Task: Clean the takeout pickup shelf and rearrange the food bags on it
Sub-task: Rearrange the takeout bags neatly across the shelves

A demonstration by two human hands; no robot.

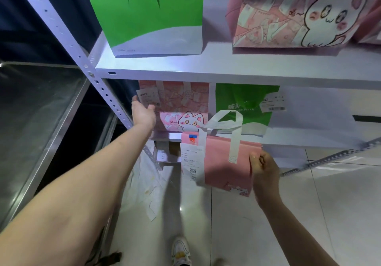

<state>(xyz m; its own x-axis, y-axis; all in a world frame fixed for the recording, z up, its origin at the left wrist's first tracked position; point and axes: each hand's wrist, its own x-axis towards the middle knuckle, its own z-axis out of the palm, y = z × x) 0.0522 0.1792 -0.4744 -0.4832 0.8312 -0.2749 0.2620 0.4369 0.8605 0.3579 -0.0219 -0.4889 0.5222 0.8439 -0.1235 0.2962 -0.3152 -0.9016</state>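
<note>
A white metal shelf holds food bags on two levels. Up top stand a green pizza bag and a pink cat bag. On the lower level stand a smaller pink cat bag and a green bag, each with a receipt. My right hand grips the right edge of a plain pink bag with white handles and a receipt, holding it in the air in front of the lower level. My left hand is open, fingers spread, at the left side of the lower pink cat bag, by its receipt.
A steel counter runs along the left beside the shelf's perforated upright. Crumpled plastic and paper lie on the tiled floor under the shelf. My shoe shows at the bottom. A dark slot sits at far right.
</note>
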